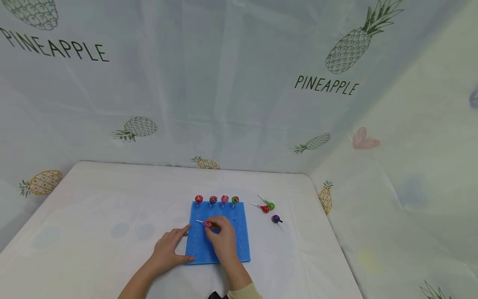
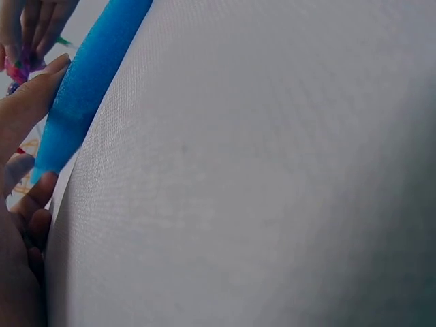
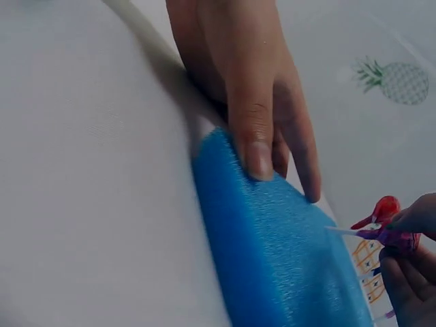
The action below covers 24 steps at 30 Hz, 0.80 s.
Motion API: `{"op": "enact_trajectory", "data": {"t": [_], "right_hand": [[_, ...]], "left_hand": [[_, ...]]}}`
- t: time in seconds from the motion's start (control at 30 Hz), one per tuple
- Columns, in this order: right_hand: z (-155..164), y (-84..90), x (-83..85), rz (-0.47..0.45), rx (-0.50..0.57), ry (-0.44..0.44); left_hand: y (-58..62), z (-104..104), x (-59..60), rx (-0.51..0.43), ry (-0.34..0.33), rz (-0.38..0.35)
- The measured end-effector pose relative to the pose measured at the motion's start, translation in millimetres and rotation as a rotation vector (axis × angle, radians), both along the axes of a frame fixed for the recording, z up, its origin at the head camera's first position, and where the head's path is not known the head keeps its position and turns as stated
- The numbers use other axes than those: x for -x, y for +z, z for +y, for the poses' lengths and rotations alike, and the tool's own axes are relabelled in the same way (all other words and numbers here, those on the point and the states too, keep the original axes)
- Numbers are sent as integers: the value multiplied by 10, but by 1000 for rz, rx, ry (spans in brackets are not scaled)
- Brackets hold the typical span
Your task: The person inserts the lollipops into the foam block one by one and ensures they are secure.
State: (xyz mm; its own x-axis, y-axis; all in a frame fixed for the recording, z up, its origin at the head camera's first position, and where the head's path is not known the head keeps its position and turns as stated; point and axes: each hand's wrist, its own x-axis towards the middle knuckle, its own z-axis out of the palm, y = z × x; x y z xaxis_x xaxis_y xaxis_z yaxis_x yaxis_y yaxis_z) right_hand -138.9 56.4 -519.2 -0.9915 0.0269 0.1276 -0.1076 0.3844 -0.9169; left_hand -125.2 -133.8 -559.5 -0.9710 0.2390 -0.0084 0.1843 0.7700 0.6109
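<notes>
In the head view, my right hand (image 1: 223, 237) pinches a pink-and-purple wrapped lollipop (image 1: 208, 224) between thumb and fingertips, over the middle of a blue foam board (image 1: 241, 245). Its white stick points left, lying nearly level in the right wrist view. My left hand (image 1: 167, 251) rests at the board's left side, thumb and index finger spread. Seen from the right wrist, the left thumb (image 3: 257, 153) presses on the board's top near a corner. Along the far edge several lollipops stand in a row: red (image 1: 199, 199), dark red (image 1: 213, 199), pink (image 1: 225, 199) and green-and-red (image 1: 235, 199).
Right of the board, a green lollipop (image 1: 271, 205) and a red one (image 1: 265, 209) lie close together, with a dark purple one (image 1: 276, 218) nearer. A white cloth covers the table (image 1: 112, 199); a pineapple-print curtain (image 1: 231, 83) hangs behind it.
</notes>
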Motion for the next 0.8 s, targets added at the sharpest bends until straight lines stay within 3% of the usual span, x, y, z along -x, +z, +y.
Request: {"op": "enact_trajectory", "data": {"t": [0.23, 0.43, 0.8], "right_hand": [[-39, 118, 88, 10, -53, 29], [-93, 170, 165, -49, 17, 22], [-164, 189, 290, -63, 112, 48]], "left_hand": [[-9, -7, 2, 1, -2, 13], [4, -9, 0, 5, -3, 1], [19, -14, -1, -2, -11, -8]]}}
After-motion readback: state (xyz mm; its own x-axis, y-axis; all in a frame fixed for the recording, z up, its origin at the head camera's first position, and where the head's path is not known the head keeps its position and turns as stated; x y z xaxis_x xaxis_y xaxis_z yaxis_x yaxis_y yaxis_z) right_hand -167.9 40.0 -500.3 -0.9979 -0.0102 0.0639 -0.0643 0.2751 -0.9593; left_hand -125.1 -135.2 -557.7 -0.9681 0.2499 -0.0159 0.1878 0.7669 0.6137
